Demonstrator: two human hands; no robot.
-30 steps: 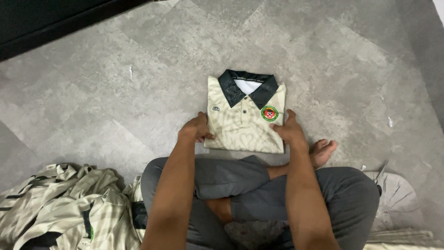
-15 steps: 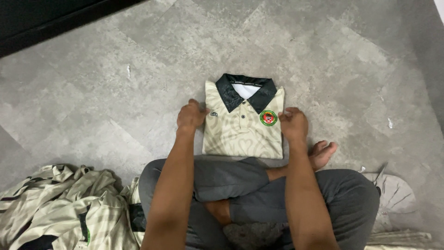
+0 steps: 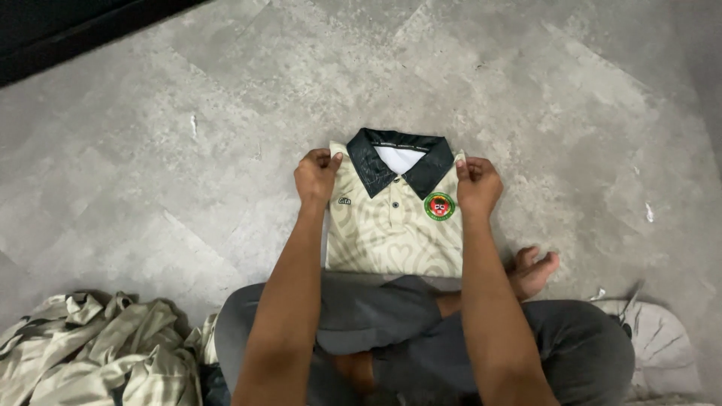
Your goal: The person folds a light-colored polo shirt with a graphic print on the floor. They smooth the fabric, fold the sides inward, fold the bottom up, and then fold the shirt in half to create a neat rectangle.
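Two hands pinch the folded cream polo shirt [image 3: 395, 225] at its shoulders. Left hand [image 3: 316, 177] and right hand [image 3: 477, 184] each have a closed grip on it. The shirt lies on the grey floor [image 3: 188, 173].

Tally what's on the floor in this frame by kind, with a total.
Folded cream polo shirt, pinched at its shoulders by the left hand and right hand: 1
Heap of unfolded cream garments, pieces not separable: 1
Grey-white object at the right edge, kind unclear: 1
Total: 3

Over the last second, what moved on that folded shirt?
Both hands slid up its sides from the lower edge: left hand and right hand now pinch the folded shirt's shoulder corners. Shirt, grey floor and heap of garments stayed put.
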